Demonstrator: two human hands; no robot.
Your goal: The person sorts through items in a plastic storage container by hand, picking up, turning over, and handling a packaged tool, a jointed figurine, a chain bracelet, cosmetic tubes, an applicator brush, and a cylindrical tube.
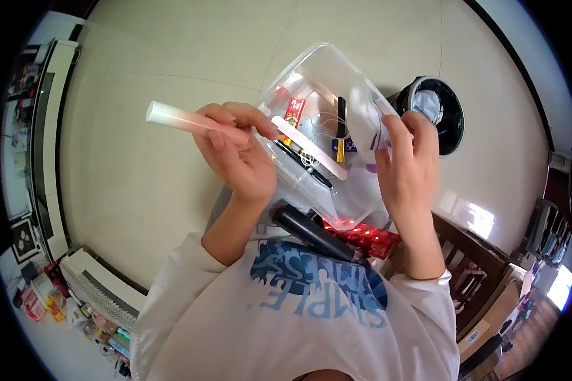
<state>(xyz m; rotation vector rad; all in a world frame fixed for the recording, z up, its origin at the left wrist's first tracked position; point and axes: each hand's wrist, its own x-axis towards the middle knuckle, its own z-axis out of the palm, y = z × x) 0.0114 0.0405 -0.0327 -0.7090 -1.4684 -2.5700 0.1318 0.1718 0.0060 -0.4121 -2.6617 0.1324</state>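
My left hand [238,149] is closed round a smooth cylindrical tube [178,119], white at its far end and fading to pink, held nearly level left of a clear plastic box [324,54]. Its index fingertip reaches the box's rim, beside one end of a pale pink flat strip [308,147]. My right hand [410,159] pinches a whitish, thin plastic packet [365,117] with dark purple marks at the box's right side. Inside the box are a red-and-gold packet [293,114], a black pen [305,166], thin white cable [309,157] and a black-handled item [342,117].
A black cylinder [311,233] and a shiny red wrapped thing [368,238] lie between the box and my body. Beyond the box to the right stands a black bin [454,117] with a crumpled white bag in it. Wooden slatted furniture [457,244] is at the right.
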